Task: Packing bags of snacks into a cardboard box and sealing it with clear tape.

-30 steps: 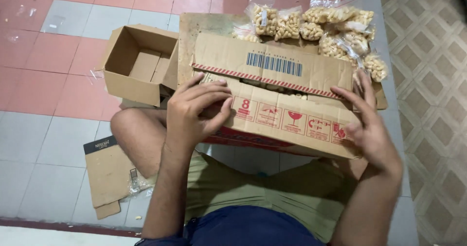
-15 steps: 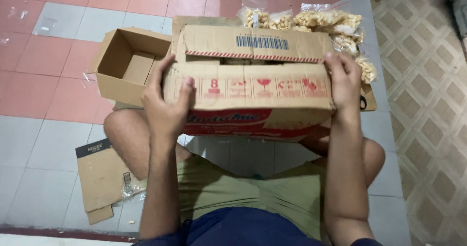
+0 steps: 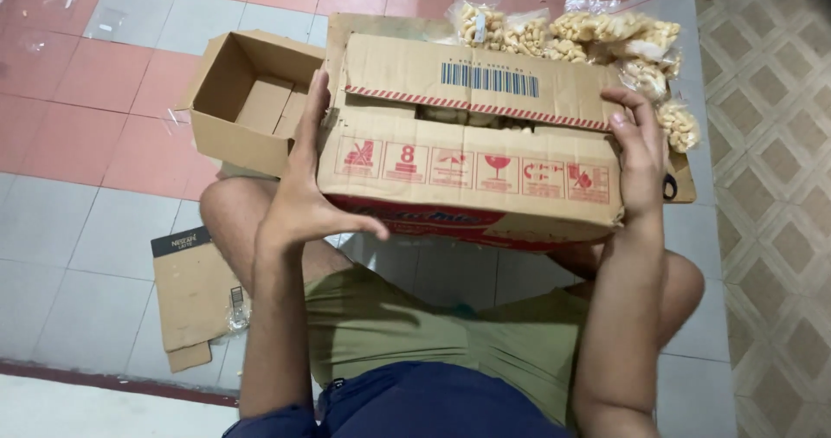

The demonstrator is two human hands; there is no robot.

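Note:
A brown cardboard box (image 3: 472, 161) with red symbols and a barcode flap rests over my lap, its top flaps nearly shut with a narrow gap showing pale contents. My left hand (image 3: 303, 196) presses flat against the box's left end, thumb stretched under its lower edge. My right hand (image 3: 639, 157) grips the right end, fingers curled over the top flap. I sit cross-legged on the tiled floor.
An open empty cardboard box (image 3: 247, 100) stands to the left. Several clear bags of pale snacks (image 3: 606, 44) lie behind the big box. A flattened carton piece (image 3: 190, 295) lies by my left knee. A flat cardboard sheet (image 3: 679, 187) sticks out at right.
The box has been turned square to me and its flaps pressed down. My hands slid from the top face out to the two ends.

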